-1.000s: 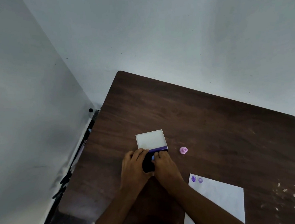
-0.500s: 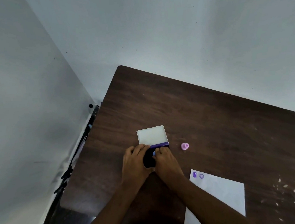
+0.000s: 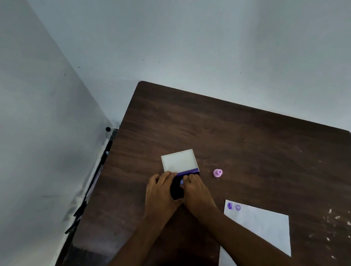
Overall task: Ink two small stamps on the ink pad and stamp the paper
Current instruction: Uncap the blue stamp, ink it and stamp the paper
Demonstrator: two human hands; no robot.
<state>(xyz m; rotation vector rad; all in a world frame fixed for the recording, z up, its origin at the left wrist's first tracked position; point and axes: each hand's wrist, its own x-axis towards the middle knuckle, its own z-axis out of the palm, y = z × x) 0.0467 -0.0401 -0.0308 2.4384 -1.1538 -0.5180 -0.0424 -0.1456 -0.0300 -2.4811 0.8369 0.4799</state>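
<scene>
1. Beside the wall, on the dark surface (image 3: 244,140), the left hand (image 3: 161,193) lies flat with fingers curled over the ink pad's (image 3: 177,188) near-left edge, steadying it.
2. Right hand (image 3: 195,191) pinches a small bluish stamp (image 3: 181,182) against the pad; judging by this, inking is under way. Press straight down, lift cleanly, avoid sliding.
3. Open white lid (image 3: 179,160) lies behind the pad; the pink stamp (image 3: 217,173) rests apart to the right.
4. Paper (image 3: 260,229) at lower right carries two purple prints (image 3: 234,206).
5. Against half a second ago, both hands hold the same grip; only the camera view shifted slightly.
</scene>
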